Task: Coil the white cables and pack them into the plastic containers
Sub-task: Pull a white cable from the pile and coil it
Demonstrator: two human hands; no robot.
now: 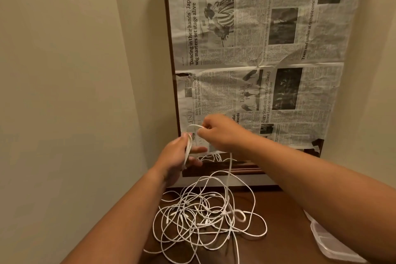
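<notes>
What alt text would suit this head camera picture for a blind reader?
A person's left hand grips a small coil of white cable while the right hand pinches its next loop, above a wooden table. A tangled cable pile lies below, a clear plastic container at right, newspaper behind.

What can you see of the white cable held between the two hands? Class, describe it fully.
The white cable is thin, flexible and partly coiled. The left hand grips several upright loops of it; one loop arcs over to the right hand, whose fingers pinch it. From there a single strand hangs down to the tangled pile of white cables on the dark wooden table.
</notes>
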